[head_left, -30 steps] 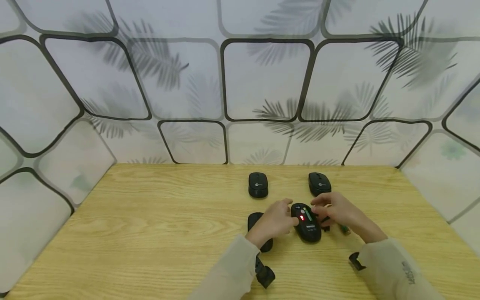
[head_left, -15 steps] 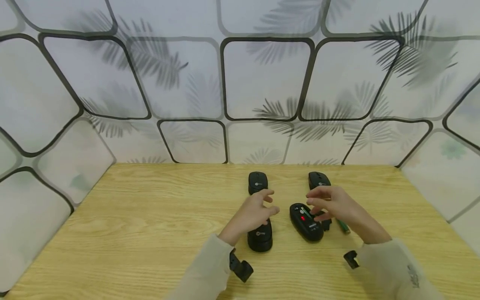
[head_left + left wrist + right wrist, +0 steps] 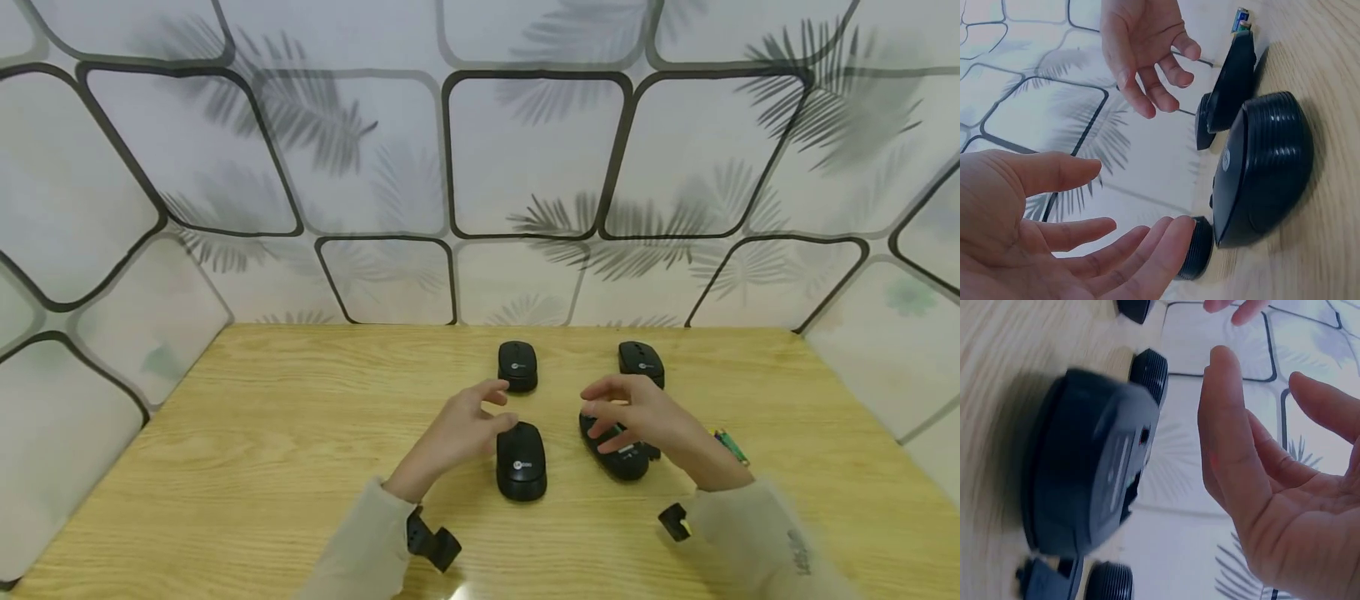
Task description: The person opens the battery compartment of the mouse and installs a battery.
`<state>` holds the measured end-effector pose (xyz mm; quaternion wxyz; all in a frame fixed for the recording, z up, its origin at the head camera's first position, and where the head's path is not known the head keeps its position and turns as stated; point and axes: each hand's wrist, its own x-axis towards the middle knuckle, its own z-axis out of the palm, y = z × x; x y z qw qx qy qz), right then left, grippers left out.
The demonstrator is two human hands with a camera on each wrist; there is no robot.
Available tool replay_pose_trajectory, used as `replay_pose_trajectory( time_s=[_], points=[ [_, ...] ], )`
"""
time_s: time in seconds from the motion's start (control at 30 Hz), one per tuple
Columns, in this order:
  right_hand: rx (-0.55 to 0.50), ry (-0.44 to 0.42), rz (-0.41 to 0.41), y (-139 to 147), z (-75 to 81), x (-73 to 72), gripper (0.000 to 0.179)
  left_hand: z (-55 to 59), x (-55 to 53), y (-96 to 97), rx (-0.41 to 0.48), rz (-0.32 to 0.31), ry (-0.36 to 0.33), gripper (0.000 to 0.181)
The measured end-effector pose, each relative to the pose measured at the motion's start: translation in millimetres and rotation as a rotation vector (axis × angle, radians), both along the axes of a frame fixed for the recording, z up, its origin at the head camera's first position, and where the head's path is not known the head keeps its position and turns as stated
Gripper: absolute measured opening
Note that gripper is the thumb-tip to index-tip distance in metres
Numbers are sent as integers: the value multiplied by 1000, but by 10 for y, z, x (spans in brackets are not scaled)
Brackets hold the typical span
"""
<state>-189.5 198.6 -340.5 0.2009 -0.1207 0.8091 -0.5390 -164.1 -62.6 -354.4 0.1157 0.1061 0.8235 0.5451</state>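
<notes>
My left hand (image 3: 461,429) hovers just left of the near upright black mouse (image 3: 521,462), fingers loosely bent and holding nothing. Above an upturned black mouse (image 3: 626,465) is my right hand (image 3: 641,412), its fingers spread and partly covering the mouse's underside. The right wrist view shows a gap between that hand (image 3: 1291,494) and the upturned mouse (image 3: 1079,469). A small black piece (image 3: 654,452), probably a battery cover, lies at its right side. Green batteries (image 3: 732,447) lie beyond my right wrist.
Two more black mice stand upright farther back, one at centre (image 3: 517,365) and one on the right (image 3: 642,360). The wooden table (image 3: 300,417) ends at a patterned backdrop (image 3: 397,279) behind and on both sides.
My left hand has let go of the upturned mouse and moved left, past the near upright mouse. My right hand has shifted left over the upturned mouse, uncovering more of the batteries.
</notes>
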Motion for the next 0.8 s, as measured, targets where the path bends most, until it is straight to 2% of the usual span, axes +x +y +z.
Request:
replay_pose_trajectory(
  time_s=[0.3, 0.8],
  points=[
    [-22, -14, 39, -181, -61, 21, 42, -50, 64, -137, 29, 24, -44, 52],
    [-26, -73, 106, -367, -234, 134, 42, -202, 91, -162, 97, 65, -172, 54]
  ],
)
